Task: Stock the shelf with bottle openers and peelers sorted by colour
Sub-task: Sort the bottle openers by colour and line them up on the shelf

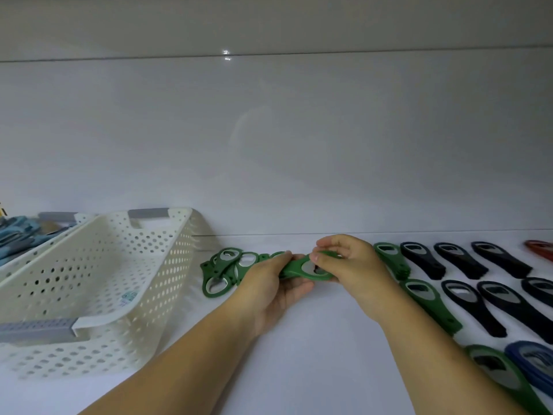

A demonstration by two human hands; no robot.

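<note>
1. Gripping a green bottle opener (300, 269) by its handle end with the left hand (269, 286), just above the white shelf (299, 339); thumb lying along the top of the handle, the other fingers (297, 284) curling beneath it.
2. Pinching the ring end of the same opener with the right hand (353, 265); fingers drawn narrow, thumb pressing on the near rim beside the metal insert, the rest arching over the far rim.
3. Lying loose just left of the left hand, overlapping one another: a pile of green openers (223, 272), near the perforated white basket (119, 265).
4. Lying in a column just right of the right hand: sorted green openers (428, 304); beyond them, rows of black openers (466, 260); a blue opener (532, 360) at the near right; a red opener (538, 248) at the far right edge.
5. Standing behind the white basket: a second basket (59, 218) holding blue items, too blurred to identify.
</note>
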